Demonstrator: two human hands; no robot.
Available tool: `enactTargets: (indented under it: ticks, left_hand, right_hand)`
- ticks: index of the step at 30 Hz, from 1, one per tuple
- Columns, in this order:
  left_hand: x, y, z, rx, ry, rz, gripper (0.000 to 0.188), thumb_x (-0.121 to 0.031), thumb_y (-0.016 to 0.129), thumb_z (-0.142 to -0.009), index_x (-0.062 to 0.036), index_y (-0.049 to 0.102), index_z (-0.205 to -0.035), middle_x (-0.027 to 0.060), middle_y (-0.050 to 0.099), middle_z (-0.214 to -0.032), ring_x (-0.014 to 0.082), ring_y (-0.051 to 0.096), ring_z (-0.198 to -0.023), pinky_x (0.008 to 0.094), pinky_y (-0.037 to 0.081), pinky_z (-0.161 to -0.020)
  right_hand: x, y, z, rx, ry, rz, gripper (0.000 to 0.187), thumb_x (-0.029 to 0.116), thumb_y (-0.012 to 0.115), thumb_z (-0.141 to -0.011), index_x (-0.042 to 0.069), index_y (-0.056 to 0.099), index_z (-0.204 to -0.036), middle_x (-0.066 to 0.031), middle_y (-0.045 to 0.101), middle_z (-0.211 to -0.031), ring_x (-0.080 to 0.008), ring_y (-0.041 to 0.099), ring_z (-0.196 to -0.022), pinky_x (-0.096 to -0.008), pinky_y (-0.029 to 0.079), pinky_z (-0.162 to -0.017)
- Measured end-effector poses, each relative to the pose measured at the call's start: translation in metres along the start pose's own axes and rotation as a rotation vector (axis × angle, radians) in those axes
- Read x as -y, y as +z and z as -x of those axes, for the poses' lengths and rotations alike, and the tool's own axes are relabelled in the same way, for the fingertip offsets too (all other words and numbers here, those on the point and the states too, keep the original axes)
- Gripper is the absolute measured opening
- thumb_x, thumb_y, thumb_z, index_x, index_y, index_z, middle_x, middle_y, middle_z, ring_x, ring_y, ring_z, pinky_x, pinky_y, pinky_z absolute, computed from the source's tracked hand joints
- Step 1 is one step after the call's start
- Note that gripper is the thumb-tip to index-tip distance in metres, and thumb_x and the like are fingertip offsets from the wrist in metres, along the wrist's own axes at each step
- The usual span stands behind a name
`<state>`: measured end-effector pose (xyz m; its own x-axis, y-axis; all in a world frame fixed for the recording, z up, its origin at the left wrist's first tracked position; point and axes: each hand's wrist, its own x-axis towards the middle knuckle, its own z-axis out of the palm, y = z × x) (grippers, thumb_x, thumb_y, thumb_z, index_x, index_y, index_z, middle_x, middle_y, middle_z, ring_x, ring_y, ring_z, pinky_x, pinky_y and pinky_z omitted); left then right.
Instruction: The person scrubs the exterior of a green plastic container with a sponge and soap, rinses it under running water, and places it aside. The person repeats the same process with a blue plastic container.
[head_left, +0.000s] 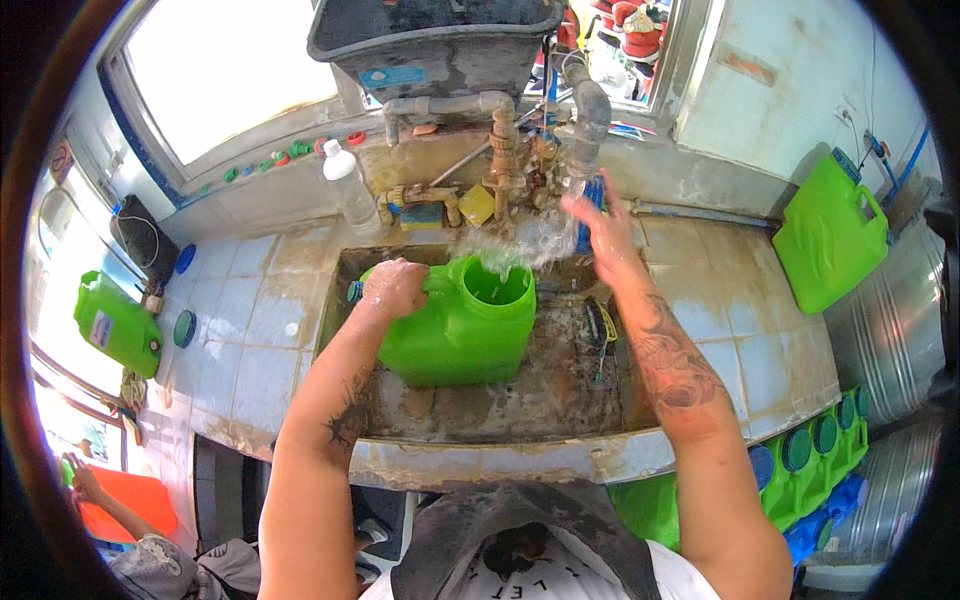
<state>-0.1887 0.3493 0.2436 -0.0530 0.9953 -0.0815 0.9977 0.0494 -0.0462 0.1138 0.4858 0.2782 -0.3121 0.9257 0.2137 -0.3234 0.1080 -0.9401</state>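
Green jug (455,340), below and right of left hand (395,288) clamped on it; blue cap (584,238), gripped by right hand (612,235)

Dark letters (516,591) mark the white shirt (680,575).

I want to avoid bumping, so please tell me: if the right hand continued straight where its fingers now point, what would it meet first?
Probably the thick grey pipe, just ahead of the right hand in this view. Depth is unclear, so the hand might pass beside it instead.
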Motion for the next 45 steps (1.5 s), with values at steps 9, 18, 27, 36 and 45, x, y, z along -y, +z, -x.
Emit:
enactTargets:
  ticks: [9, 18, 27, 36, 45]
  left_hand:
    - [-0.021, -0.007, -0.086, 0.018, 0.227, 0.106, 0.045, -0.033, 0.079, -0.077, -0.0090, 0.069, -0.113, 0.0168, 0.072, -0.104, 0.0375, 0.067, -0.101, 0.0490, 0.054, -0.087]
    - [-0.200, -0.061, -0.128, 0.092, 0.579, -0.007, 0.049, -0.038, 0.075, -0.082, -0.0083, 0.066, -0.120, 0.0179, 0.069, -0.110, 0.0362, 0.063, -0.111, 0.0487, 0.051, -0.096]
    - [-0.141, -0.058, -0.087, -0.202, 0.686, 0.096, 0.037, -0.016, 0.062, -0.095, -0.0082, 0.057, -0.130, 0.0178, 0.063, -0.120, 0.0367, 0.060, -0.114, 0.0463, 0.051, -0.096]
    - [-0.160, -0.070, -0.094, -0.084, 0.480, 0.070, 0.046, -0.045, 0.053, -0.098, -0.0040, 0.065, -0.117, 0.0217, 0.068, -0.107, 0.0362, 0.065, -0.108, 0.0488, 0.054, -0.089]
    - [-0.195, -0.139, -0.090, 0.219, 0.247, 0.172, 0.064, -0.054, 0.043, -0.100, 0.0030, 0.071, -0.103, 0.0274, 0.070, -0.099, 0.0422, 0.068, -0.096, 0.0509, 0.053, -0.089]
  right_hand:
    - [-0.073, -0.238, 0.113, -0.349, 0.364, 1.566, 0.093, 0.046, 0.084, -0.073, 0.020, 0.041, -0.151, -0.0236, 0.032, -0.155, -0.0530, 0.028, -0.141, -0.0700, 0.031, -0.107]
    - [-0.050, -0.162, 0.093, -0.071, -0.264, 1.061, 0.045, 0.034, 0.072, -0.088, -0.001, 0.066, -0.116, -0.0236, 0.067, -0.111, -0.0418, 0.063, -0.104, -0.0475, 0.050, -0.092]
    - [-0.141, -0.199, 0.082, 0.019, -0.246, 1.462, 0.061, 0.053, 0.046, -0.101, -0.005, 0.063, -0.109, -0.0286, 0.065, -0.097, -0.0469, 0.061, -0.092, -0.0565, 0.049, -0.080]
    - [-0.124, -0.167, 0.104, -0.086, -0.029, 1.349, 0.059, 0.052, 0.051, -0.099, -0.004, 0.062, -0.110, -0.0284, 0.065, -0.102, -0.0468, 0.060, -0.099, -0.0559, 0.048, -0.085]
    - [-0.098, -0.150, 0.111, -0.157, 0.107, 1.342, 0.055, 0.049, 0.050, -0.101, -0.005, 0.063, -0.101, -0.0301, 0.066, -0.093, -0.0487, 0.063, -0.090, -0.0570, 0.050, -0.078]
